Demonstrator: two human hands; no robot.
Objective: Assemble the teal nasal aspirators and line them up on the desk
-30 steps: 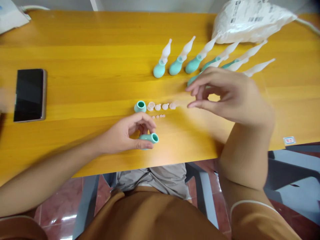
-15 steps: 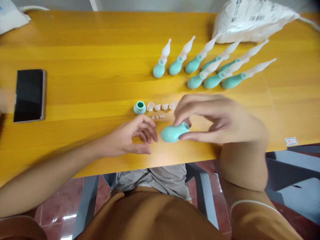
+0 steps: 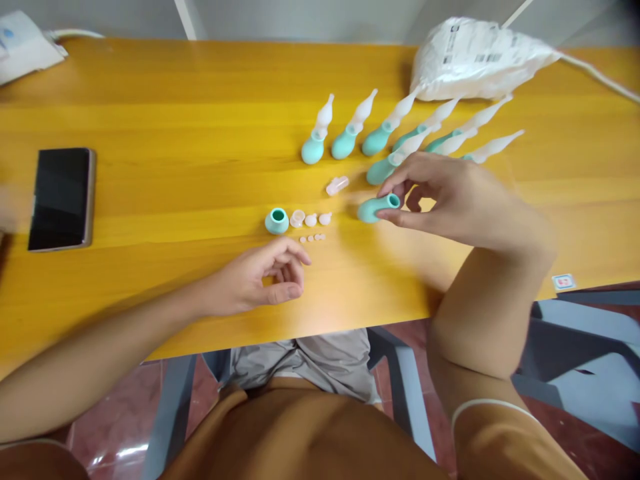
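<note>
My right hand (image 3: 450, 197) pinches a teal rubber bulb (image 3: 374, 208) by its open neck, low over the yellow table (image 3: 175, 133). A clear plastic piece (image 3: 337, 185) lies just left of the bulb. My left hand (image 3: 260, 277) rests on the table with its fingers loosely curled and nothing in them. Just above it stand another teal bulb (image 3: 277, 220), mouth up, a short row of clear caps (image 3: 310, 219) and some tiny pink beads (image 3: 313, 238). Several finished bulbs with long white tips (image 3: 350, 133) lie in rows behind my right hand.
A black phone (image 3: 61, 198) lies at the left of the table. A white plastic bag (image 3: 475, 59) sits at the back right, a white packet (image 3: 23, 45) at the back left. A small sticker (image 3: 563, 282) is on the near right edge. Grey chair legs show below.
The teal bulb passed from my left hand to my right, which carried it up and right toward the finished rows. One clear piece now lies apart from the cap row.
</note>
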